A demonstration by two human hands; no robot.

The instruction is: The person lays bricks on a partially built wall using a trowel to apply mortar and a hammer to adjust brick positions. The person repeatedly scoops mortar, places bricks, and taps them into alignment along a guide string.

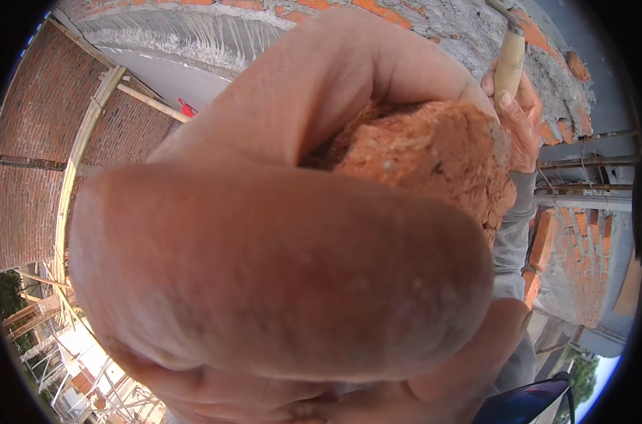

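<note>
Very close to the camera, my left hand fills the middle of the view, its fingers curled round a rough orange-red piece of brick. Much of the brick is hidden behind the fingers. Farther off at the upper right, my right hand grips the pale wooden handle of a trowel. The handle points up, and its metal neck runs out at the top edge, so the blade is out of sight. A grey sleeve covers my right forearm.
Grey mortar and orange bricks form the wall top along the upper edge. A tall brick wall stands at the left, crossed by a bamboo pole. More bricks are at the right. Scaffolding poles show at the lower left.
</note>
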